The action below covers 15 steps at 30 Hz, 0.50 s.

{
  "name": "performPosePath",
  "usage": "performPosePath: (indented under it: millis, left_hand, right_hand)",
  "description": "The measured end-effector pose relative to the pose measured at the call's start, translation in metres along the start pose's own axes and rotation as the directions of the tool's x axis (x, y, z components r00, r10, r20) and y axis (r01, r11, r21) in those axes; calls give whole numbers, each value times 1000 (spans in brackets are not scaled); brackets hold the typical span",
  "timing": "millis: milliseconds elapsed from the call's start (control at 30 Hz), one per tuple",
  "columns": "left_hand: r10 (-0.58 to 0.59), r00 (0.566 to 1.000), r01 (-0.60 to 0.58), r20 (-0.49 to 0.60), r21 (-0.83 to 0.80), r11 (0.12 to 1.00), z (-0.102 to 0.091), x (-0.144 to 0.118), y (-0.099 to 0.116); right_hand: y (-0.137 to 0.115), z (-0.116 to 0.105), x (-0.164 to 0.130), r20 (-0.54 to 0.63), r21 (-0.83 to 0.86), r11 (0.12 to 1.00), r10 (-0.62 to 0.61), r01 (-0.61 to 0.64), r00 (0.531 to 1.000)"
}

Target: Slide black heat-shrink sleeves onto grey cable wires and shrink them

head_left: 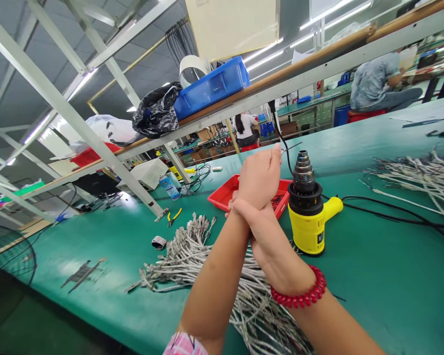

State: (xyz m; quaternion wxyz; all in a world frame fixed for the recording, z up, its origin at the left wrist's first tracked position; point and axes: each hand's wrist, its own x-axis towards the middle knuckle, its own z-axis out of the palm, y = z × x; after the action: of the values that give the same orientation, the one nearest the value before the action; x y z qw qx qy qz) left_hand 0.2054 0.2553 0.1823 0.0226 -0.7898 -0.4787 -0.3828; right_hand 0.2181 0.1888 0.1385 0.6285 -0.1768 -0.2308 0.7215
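My left hand (pixel 261 175) is raised over the green bench (pixel 373 276) with its fingers closed. A thin black wire (pixel 291 145) sticks out from its fingertips towards the heat gun. My right hand (pixel 253 222), with a red bead bracelet (pixel 299 295) on its wrist, is wrapped around my left wrist. A yellow and black heat gun (pixel 309 212) stands upright just right of both hands, its metal nozzle pointing up. Under my forearms lies a big bundle of grey cables (pixel 192 256).
A red tray (pixel 225 192) sits behind my hands. Yellow pliers (pixel 174 217), a spray can (pixel 169 187) and a tape roll (pixel 158 242) lie to the left. More grey cables (pixel 418 177) are piled at right. The shelf above holds a blue bin (pixel 210 88). Other people sit at far benches.
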Motion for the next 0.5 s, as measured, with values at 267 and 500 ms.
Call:
performPosePath:
  millis: [267, 500]
  left_hand:
    - [42, 996, -4, -85, 402, 915, 2, 4, 9]
    - [90, 996, -86, 16, 505, 859, 1, 1, 9]
  right_hand:
    - [-16, -12, 9, 230, 209, 964, 118, -167, 966]
    - [-3, -12, 17, 282, 307, 932, 106, -194, 954]
